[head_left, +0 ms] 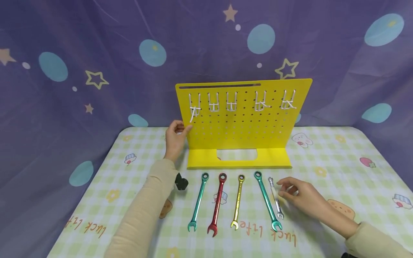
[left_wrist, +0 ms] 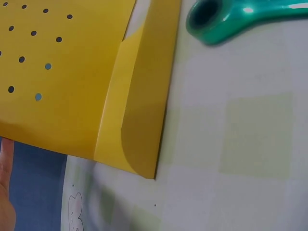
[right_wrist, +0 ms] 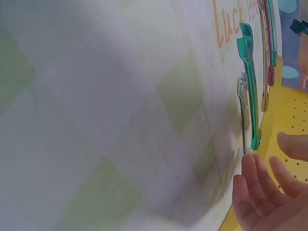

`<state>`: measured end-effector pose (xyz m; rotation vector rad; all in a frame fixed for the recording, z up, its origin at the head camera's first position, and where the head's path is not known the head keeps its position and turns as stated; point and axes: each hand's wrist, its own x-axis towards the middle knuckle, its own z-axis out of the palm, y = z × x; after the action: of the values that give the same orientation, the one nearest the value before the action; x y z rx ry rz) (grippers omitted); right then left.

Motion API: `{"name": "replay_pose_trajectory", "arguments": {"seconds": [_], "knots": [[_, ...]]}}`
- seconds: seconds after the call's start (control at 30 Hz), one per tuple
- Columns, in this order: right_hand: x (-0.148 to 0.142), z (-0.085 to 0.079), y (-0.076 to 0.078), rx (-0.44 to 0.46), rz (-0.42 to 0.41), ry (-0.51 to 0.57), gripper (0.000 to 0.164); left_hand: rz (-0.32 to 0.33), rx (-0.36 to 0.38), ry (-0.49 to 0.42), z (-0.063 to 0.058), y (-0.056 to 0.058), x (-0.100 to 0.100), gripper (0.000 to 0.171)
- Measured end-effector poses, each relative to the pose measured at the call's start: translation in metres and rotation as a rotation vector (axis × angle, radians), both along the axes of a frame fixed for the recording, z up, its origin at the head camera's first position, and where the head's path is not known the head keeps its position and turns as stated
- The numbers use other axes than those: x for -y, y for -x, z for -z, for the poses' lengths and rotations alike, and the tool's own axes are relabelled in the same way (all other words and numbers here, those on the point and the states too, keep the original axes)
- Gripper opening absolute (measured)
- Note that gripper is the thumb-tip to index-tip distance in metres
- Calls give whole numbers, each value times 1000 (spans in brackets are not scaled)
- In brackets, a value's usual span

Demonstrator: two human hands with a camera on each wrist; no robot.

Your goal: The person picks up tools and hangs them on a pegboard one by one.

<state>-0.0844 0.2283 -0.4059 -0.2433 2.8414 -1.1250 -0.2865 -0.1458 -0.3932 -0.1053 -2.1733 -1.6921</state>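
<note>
My left hand (head_left: 175,139) grips the left edge of a yellow pegboard (head_left: 237,125), its thumb on the front face and its other fingers partly hidden at the edge. Several white wire hooks (head_left: 231,104) hang bare along the board's upper rows. In front of the base lies a row of combination wrenches: green (head_left: 198,202), red (head_left: 218,204), gold (head_left: 238,204), a second green one (head_left: 266,200) and a small silver one (head_left: 275,197). Beside the silver wrench hovers my right hand (head_left: 301,197), fingers loosely bent and holding nothing; the right wrist view has its fingertips (right_wrist: 248,166) near that wrench's end.
A checked tablecloth (head_left: 322,157) with printed pictures covers the table. Behind the board hangs a purple curtain (head_left: 206,46) with stars and blue ovals. A small dark object (head_left: 181,182) shows beside my left forearm.
</note>
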Motion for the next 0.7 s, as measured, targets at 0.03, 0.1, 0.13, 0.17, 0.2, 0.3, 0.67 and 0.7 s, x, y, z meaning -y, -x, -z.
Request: {"name": "replay_pose_trajectory", "arguments": {"seconds": [0.03,0.1,0.13,0.17,0.2,0.3,0.67,0.7], "knots": [[0,1,1,17,0,1,30,1,0,1,0,0,0,25],[1,3,2,47,5,-8,31,1,4,1,0,-1,0,24],[1,4,3,60,6,-14,32,0,6,0,0,-1,0,24],[1,5,3,69,6,-21,32,0,7,-4,0,-1,0,24],[1,5,4,77,6,-29,32,1,9,-7,-1,-1,0,24],[3,6,7,94,7,-53,33,6,12,-20,-2,-2,-1,23],[14,8,18,156,45,-195,23,-3,36,18,-3,-4,-1,25],[15,8,19,160,45,-208,21,-2,35,19,-3,-4,-1,25]]}}
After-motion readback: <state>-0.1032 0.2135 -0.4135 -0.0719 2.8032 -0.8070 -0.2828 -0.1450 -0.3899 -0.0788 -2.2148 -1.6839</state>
